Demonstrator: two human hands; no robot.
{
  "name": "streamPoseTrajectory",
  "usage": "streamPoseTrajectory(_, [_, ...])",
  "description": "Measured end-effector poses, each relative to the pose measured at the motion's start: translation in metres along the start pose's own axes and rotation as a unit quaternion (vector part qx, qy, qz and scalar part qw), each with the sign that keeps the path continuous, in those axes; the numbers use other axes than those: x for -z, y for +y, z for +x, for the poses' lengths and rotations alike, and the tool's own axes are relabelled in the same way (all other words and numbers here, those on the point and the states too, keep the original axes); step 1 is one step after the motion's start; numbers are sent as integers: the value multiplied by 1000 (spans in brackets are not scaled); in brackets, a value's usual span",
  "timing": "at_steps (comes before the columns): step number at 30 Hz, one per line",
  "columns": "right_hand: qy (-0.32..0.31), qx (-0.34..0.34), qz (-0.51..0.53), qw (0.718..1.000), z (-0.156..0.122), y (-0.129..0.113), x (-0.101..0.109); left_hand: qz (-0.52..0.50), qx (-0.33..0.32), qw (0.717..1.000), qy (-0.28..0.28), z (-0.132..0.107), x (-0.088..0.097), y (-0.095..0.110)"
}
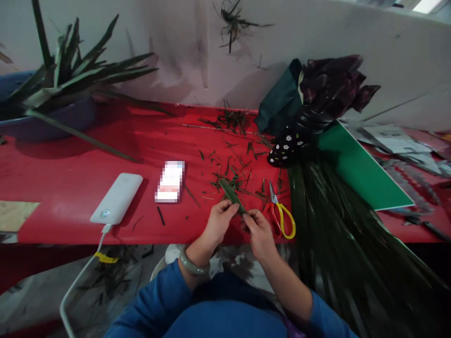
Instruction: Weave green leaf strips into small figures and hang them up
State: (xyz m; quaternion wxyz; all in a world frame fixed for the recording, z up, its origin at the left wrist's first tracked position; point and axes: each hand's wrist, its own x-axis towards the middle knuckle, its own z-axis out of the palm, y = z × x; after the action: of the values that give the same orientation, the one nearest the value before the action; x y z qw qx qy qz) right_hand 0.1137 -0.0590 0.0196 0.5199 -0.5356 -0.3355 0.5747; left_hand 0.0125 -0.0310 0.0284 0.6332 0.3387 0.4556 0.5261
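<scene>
Both my hands pinch one short green leaf strip (230,193) above the front edge of the red table (77,169). My left hand (218,223), with a pale green bangle on its wrist, grips the strip from the left. My right hand (259,230) holds its near end, fingers closed around it. The strip points away from me toward scattered leaf trimmings (236,173). Yellow-handled scissors (282,213) lie shut on the table just right of my right hand.
A white power bank (117,198) with a cable and a phone (170,181) lie to the left. A large bundle of long dark leaves (338,234) drapes over the table on the right, beside a green board (362,171). A blue basin of leaves (52,94) stands far left.
</scene>
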Motion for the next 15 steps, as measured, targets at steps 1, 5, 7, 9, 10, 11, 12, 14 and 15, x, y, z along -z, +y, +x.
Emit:
streamPoseTrajectory(1, [1,5,-21,1000,-3,-3,1,5,2,1000,5,2,2,2])
streamPoseTrajectory(5, [-65,78,-193,976,-25,-38,12,10,26,1000,0,12,10,8])
streamPoseTrajectory(7, [-198,122,-334,913,-43,-68,26,-9,46,999,-2,15,12,10])
streamPoseTrajectory(9, [-269,159,-432,846,-64,-102,43,-25,66,998,-4,18,13,10])
streamPoseTrajectory(10, [-285,167,-477,814,-75,-120,52,-29,73,997,-5,18,13,10])
streamPoseTrajectory(11, [-283,184,-521,784,-84,-137,58,-30,80,996,-6,18,13,10])
streamPoseTrajectory(12, [-266,222,-554,757,-91,-152,63,-32,86,996,-7,19,12,9])
streamPoseTrajectory(14, [-219,308,-582,720,-93,-174,62,-37,93,995,-13,18,10,8])
streamPoseTrajectory(15, [-205,341,-578,713,-87,-178,57,-40,93,995,-18,17,9,7])
